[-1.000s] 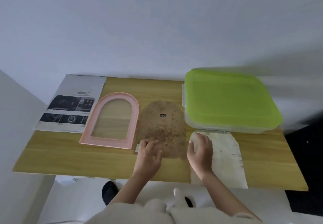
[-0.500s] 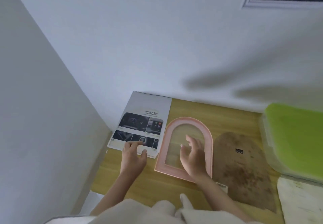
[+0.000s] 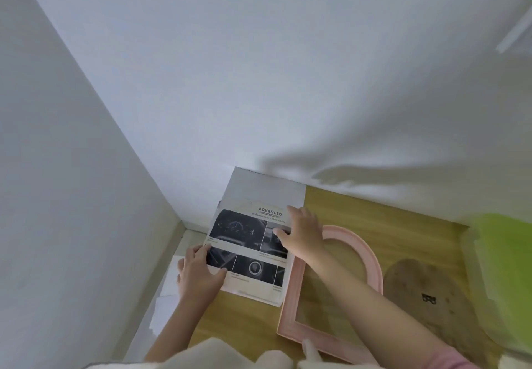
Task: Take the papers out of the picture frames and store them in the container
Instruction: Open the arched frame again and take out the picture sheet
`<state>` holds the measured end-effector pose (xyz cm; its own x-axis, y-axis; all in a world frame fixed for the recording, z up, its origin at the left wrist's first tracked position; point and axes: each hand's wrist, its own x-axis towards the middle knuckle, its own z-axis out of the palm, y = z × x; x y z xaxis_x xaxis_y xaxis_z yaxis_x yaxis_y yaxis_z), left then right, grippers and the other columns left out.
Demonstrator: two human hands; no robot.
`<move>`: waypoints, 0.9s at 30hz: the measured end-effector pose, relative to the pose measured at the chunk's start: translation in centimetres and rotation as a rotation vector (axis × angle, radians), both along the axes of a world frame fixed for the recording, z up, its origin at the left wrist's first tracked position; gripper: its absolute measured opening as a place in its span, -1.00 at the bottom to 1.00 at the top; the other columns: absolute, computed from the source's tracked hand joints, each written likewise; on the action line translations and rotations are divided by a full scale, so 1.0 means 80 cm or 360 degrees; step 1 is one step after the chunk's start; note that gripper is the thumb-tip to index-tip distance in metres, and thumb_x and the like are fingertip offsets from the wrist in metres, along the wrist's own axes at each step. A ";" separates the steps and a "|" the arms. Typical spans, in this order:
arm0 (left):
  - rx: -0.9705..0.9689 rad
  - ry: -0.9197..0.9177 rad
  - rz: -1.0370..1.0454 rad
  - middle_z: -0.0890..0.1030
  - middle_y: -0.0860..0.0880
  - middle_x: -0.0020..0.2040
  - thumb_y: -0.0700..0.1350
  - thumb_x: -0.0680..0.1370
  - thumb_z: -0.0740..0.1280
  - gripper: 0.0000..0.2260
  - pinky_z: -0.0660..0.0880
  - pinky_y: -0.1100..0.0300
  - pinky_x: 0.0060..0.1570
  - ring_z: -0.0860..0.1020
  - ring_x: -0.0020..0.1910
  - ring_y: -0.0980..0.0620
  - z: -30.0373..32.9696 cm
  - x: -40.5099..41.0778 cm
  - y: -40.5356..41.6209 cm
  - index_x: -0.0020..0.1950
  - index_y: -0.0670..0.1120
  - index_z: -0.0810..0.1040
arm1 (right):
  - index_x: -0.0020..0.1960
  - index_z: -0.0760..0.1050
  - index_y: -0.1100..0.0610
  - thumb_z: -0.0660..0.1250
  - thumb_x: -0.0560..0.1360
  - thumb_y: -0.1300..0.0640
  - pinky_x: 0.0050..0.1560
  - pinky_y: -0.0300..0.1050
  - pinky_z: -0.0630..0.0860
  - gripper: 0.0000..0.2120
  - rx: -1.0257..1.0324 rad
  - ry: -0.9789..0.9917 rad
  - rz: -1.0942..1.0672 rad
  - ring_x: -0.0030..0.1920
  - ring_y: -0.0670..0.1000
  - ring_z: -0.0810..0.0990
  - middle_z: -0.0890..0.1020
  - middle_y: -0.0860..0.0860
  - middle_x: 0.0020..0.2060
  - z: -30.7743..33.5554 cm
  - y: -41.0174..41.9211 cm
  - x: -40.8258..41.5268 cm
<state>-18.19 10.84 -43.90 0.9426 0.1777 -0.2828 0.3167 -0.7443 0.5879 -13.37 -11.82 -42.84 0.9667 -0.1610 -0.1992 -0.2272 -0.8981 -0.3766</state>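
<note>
Left hand: I saw my left hand (image 3: 198,272) pinching the printed black-and-white paper sheet (image 3: 253,249) at its 8 o'clock corner.
Right hand: my right hand (image 3: 302,234) pressed straight fingers on the sheet's 3 o'clock edge.
Frame: the pink arched picture frame (image 3: 293,305) lay just beside it at 4 o'clock.
Container: the green-lidded plastic container (image 3: 506,259) sat far at 3 o'clock, blurred.
</note>
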 end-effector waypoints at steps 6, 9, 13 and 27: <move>-0.0004 0.0025 0.0001 0.38 0.00 0.26 -0.09 0.37 0.46 -0.46 0.37 -0.02 0.14 0.29 0.22 -0.06 -0.005 0.006 0.003 0.32 -0.06 0.42 | 0.35 0.26 -0.02 0.44 0.24 -0.31 0.20 0.05 0.31 -0.20 -0.0205 0.0361 0.0128 0.24 0.13 0.29 0.32 0.07 0.22 -0.009 0.000 0.033; -0.0008 0.0031 -0.0007 0.39 -0.01 0.25 -0.10 0.37 0.47 -0.46 0.36 -0.01 0.14 0.28 0.21 -0.06 -0.006 0.009 0.004 0.32 -0.07 0.43 | 0.32 0.30 -0.02 0.47 0.21 -0.29 0.18 0.02 0.31 -0.21 -0.0195 0.0327 0.0112 0.21 0.11 0.31 0.32 0.05 0.19 -0.011 0.001 0.035; -0.0009 0.0034 -0.0018 0.39 -0.02 0.25 -0.09 0.37 0.48 -0.46 0.36 -0.02 0.16 0.29 0.22 -0.07 -0.006 0.008 0.005 0.32 -0.08 0.43 | 0.27 0.31 -0.02 0.51 0.18 -0.26 0.15 0.01 0.31 -0.23 -0.0169 0.0356 0.0097 0.19 0.09 0.32 0.34 0.04 0.17 -0.009 0.002 0.038; -0.0145 -0.0062 -0.0119 0.45 -0.03 0.18 -0.12 0.38 0.46 -0.48 0.33 0.04 0.20 0.37 0.20 -0.06 0.005 0.010 0.020 0.31 -0.06 0.42 | 0.08 0.40 -0.04 0.33 0.43 0.35 -0.38 0.02 0.54 -0.63 0.1092 -0.0027 -0.0152 -0.39 0.03 0.54 0.62 0.06 -0.10 0.040 0.015 0.033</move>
